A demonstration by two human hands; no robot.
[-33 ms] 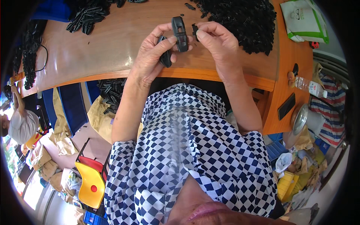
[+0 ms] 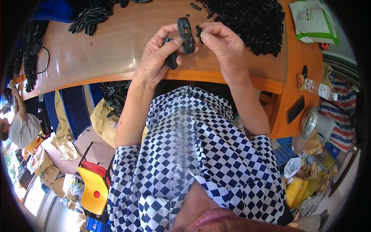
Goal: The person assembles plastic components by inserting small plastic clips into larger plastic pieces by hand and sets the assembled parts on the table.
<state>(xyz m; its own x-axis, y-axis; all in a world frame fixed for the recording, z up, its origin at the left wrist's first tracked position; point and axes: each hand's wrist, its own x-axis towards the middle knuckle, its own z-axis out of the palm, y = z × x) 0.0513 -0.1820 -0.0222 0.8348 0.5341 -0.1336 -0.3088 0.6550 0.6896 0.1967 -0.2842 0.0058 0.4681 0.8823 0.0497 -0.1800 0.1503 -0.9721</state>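
Note:
Above the wooden table [image 2: 112, 50], my left hand [image 2: 157, 52] is closed on a long black plastic part [image 2: 186, 35] with a slot in it, held upright between thumb and fingers. A second black plastic part [image 2: 171, 60] is tucked in the same palm, partly covered by the thumb. Just to the right, my right hand [image 2: 228, 48] pinches a small, thin black plastic piece [image 2: 199, 33] between thumb and forefinger. A narrow gap separates that piece from the long part's right side.
A big heap of small black pieces [image 2: 255, 23] covers the table's far right; larger black parts [image 2: 91, 17] lie at far left. A white-green bag [image 2: 313, 21], a bottle [image 2: 320, 89] and a phone [image 2: 295, 110] are at right. Another person [image 2: 24, 127] sits at far left.
My right hand has shifted slightly left, bringing the small piece nearer the long part. The left hand stays where it was.

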